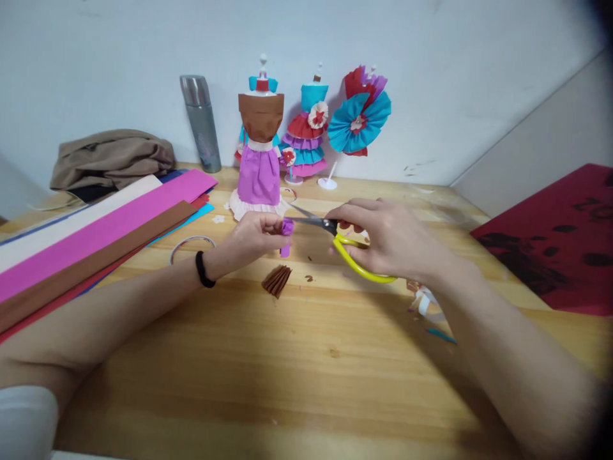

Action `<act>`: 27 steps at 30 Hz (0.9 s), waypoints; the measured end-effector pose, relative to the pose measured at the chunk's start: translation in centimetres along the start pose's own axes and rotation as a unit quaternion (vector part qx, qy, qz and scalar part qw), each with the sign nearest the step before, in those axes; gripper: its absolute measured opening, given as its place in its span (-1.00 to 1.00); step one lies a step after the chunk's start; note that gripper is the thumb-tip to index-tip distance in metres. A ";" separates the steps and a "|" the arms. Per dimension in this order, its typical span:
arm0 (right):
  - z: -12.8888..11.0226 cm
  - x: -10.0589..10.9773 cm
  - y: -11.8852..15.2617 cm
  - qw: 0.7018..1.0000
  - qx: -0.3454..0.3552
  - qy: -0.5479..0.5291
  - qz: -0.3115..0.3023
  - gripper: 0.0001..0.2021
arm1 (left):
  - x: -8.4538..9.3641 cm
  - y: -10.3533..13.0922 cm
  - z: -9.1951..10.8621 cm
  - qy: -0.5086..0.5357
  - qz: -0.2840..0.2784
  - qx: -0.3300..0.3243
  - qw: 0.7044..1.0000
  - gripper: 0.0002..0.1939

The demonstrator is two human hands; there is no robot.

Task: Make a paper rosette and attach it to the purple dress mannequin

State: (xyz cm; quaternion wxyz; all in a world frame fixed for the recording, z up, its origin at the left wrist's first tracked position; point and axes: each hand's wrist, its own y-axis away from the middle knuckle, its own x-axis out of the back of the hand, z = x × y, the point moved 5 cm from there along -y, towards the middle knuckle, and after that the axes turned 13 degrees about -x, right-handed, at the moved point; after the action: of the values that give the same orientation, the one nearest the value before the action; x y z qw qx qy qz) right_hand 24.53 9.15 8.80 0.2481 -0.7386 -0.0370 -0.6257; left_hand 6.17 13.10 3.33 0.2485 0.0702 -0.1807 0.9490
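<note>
- Pinching a small purple piece (286, 248) between thumb and fingers, the left hand (256, 236) is holding it above the wooden table (335, 390), just beyond the brown pleated piece; the pinch is closed, and a short strip is hanging below it.
- The right hand (383, 236) is gripping the scissors (330, 225), its fingers wrapped around the yellow handles; the blades are standing apart, with the lower one reaching the top of the purple piece. Whether it is touching, I cannot tell.
- Judging by what is lying about, some folding and snipping is already behind: the brown pleated piece (278, 281) is sitting loose on the table, and a brown scrap (310, 278) is resting beside it.
- Further back, the dress form in brown and purple (259, 169) is wearing a bodice, a skirt and a pale ruffled hem, so that outfit is looking well advanced; the tiered dress (306, 153) and the blue rosette (347, 124) are standing to its right, seemingly complete.
- The cut at the purple piece is apparently remaining, since the blades are not closing through it here; the brown pleated piece is lying unattached.
</note>
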 end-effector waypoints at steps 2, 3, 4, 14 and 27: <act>-0.5 0.0 0.1 0.999 0.037 0.003 -0.004 -0.65 | 0.1 -0.1 -0.1 0.004 0.008 0.001 1.000 -0.85; -0.8 -0.1 0.2 0.999 0.049 0.011 -0.002 -0.64 | 0.2 -0.1 -0.2 0.003 0.008 0.004 1.000 -0.87; -0.9 -0.1 0.2 0.998 0.056 0.021 0.003 -0.62 | 0.3 -0.1 -0.3 -0.001 0.009 0.005 1.000 -0.87; -0.6 -0.1 0.2 0.999 0.034 0.035 0.013 -0.63 | 0.2 0.1 -0.4 -0.012 -0.004 0.009 1.000 -0.85; -0.3 -0.2 0.2 0.993 0.069 0.073 0.068 -0.65 | 0.2 0.3 -0.5 -0.008 -0.010 0.023 1.000 -0.86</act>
State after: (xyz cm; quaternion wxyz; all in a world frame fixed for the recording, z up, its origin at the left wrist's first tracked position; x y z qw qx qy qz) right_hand 24.25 8.87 8.59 0.3422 -0.6729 -0.0115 -0.6558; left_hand 5.85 13.09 2.85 0.2544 0.0855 -0.1597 0.9500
